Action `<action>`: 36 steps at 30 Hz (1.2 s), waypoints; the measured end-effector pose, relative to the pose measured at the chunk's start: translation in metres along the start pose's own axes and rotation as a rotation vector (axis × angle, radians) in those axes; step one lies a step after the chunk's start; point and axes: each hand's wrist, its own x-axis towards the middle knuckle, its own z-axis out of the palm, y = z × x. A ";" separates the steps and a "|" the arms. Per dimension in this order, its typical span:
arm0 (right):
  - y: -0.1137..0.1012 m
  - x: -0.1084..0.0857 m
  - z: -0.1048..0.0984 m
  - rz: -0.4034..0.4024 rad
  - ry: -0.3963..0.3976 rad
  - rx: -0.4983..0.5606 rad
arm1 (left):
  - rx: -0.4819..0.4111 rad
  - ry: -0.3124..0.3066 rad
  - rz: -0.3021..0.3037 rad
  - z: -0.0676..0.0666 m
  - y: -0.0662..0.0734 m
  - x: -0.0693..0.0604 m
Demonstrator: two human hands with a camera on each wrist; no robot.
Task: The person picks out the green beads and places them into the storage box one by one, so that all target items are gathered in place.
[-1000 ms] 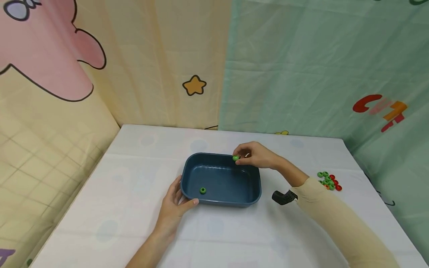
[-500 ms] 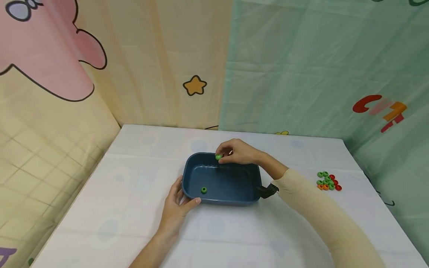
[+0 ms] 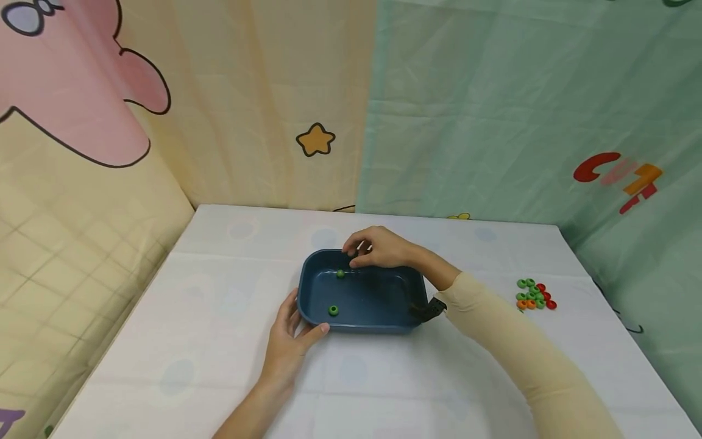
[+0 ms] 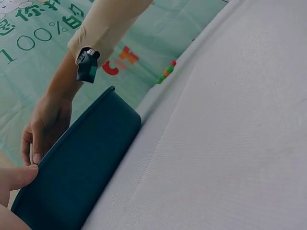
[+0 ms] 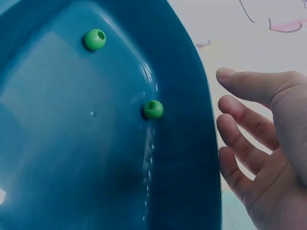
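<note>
Clock read from the tray's middle, head view, twelve at the far side. Tray point(image 3: 378, 302): dark blue, smooth and glossy, a rounded-corner rectangle with sloping walls and a thin rim; sits on white cloth point(image 3: 230, 305), woven grain plain in the left wrist view.

Left hand point(image 3: 287, 341) at eight o'clock, clamped on the tray's corner: thumb over the rim, fingers along the outer wall. Right hand point(image 3: 377, 247) between twelve and one, at the far rim; thumb and fingers apart, palm bare, fingertips just beside the rim. Cannot tell whether they touch it.

Inside the tray, two round green beads, shiny, each with a hole: near bead point(image 3: 333, 310) at eight, on the floor; far bead point(image 3: 340, 274) at ten, by the far wall.

Loose cluster point(image 3: 540, 297) of green, red and orange beads on the cloth, three o'clock, well apart from the tray. Right sleeve point(image 3: 510, 329): cream, softly creased fabric.
</note>
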 end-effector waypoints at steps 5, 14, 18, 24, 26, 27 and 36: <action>0.005 -0.012 -0.005 0.039 0.017 0.019 | 0.001 -0.005 -0.009 -0.003 0.000 0.000; 0.015 -0.040 -0.016 0.077 0.056 0.078 | 0.000 -0.024 -0.008 -0.004 0.003 -0.001; 0.017 -0.052 -0.021 0.089 0.079 0.093 | 0.001 -0.023 -0.014 -0.004 0.004 -0.001; 0.020 -0.064 -0.027 0.124 0.102 0.086 | -0.002 -0.024 -0.005 -0.005 0.004 -0.001; 0.023 -0.068 -0.028 0.130 0.108 0.084 | -0.006 -0.024 -0.001 -0.005 0.003 -0.001; 0.024 -0.071 -0.029 0.135 0.110 0.087 | -0.007 -0.024 -0.001 -0.005 0.003 -0.001; 0.032 -0.094 -0.036 0.194 0.133 0.086 | -0.008 -0.014 -0.020 -0.004 0.001 0.000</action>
